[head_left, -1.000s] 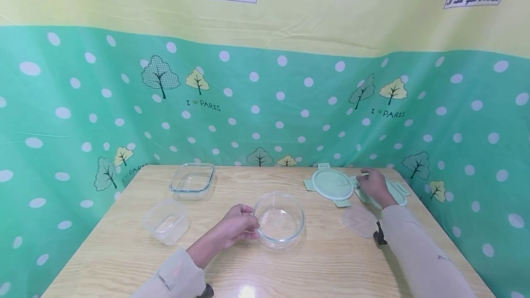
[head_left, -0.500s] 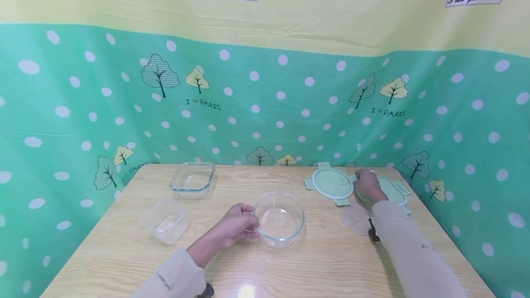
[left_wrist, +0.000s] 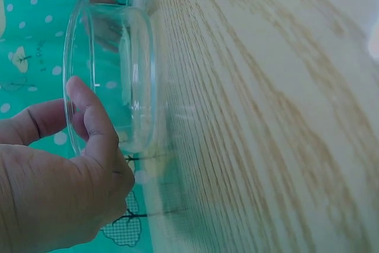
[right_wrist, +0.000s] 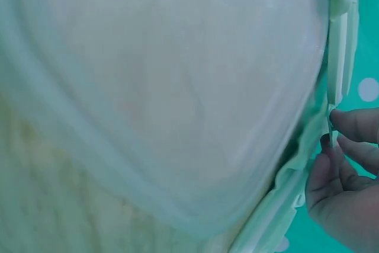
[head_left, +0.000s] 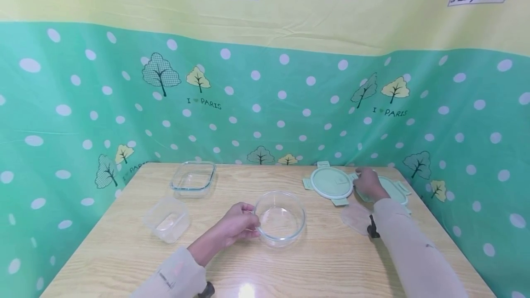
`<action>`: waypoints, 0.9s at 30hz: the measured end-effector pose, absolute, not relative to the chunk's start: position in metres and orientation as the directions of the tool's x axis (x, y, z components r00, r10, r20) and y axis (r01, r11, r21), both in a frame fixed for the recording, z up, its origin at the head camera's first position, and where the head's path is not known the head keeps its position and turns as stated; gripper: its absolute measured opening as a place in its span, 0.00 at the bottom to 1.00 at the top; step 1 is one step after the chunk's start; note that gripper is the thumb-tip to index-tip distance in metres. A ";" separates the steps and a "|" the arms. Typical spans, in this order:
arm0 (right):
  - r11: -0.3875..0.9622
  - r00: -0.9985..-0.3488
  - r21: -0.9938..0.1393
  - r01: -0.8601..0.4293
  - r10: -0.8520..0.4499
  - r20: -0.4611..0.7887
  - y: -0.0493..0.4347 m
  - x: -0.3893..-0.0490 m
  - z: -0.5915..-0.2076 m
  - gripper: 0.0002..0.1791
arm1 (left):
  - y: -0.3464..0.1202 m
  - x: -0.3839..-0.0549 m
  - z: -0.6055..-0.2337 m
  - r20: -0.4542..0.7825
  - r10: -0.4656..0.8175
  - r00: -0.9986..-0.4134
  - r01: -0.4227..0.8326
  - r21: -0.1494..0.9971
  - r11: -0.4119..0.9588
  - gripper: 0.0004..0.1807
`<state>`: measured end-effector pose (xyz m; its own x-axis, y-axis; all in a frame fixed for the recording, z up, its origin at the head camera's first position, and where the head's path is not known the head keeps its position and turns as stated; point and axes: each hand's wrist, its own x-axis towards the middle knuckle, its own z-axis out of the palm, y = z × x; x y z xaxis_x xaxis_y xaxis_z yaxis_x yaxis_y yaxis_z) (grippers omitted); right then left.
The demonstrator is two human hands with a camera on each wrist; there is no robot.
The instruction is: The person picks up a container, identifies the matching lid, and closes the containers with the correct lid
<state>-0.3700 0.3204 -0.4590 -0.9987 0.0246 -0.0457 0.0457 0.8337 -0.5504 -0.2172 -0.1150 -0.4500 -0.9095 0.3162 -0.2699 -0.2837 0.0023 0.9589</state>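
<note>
In the head view my left hand (head_left: pixel 238 222) grips the left rim of a round clear glass bowl (head_left: pixel 285 233) on the table. The left wrist view shows the thumb and fingers on either side of the bowl's rim (left_wrist: pixel 70 57). Toward the back right, my right hand (head_left: pixel 370 184) pinches a side flap of a round pale green lid (head_left: pixel 331 182), its fingertips close to that lid's right side. Beside it lies a second green lid (head_left: pixel 391 190), partly covered by the hand. A translucent lid (head_left: pixel 354 217) rests below my right wrist and fills much of the right wrist view.
A square glass container (head_left: pixel 192 180) stands at the back left of the wooden table (head_left: pixel 256 270). In front of it sits a translucent plastic tub (head_left: pixel 167 222). A green dotted curtain (head_left: pixel 248 118) hangs behind the table and along both sides.
My right hand has shifted slightly left and now pinches the round lid's flap, and that lid has moved a little left. My left hand and the bowl have stayed in place.
</note>
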 end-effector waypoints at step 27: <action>-0.046 -0.947 -0.945 0.322 -0.004 -0.323 0.309 -0.361 -0.431 0.22 | -0.112 -0.219 -0.447 -0.261 0.302 -0.917 -0.267 0.963 0.023 0.37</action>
<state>-0.3609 0.3092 -0.4306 -0.9465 -0.0035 -0.3226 0.3224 -0.0462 -0.9455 -0.2187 -0.1122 -0.4472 -0.9169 0.3017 -0.2614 -0.2672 0.0228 0.9634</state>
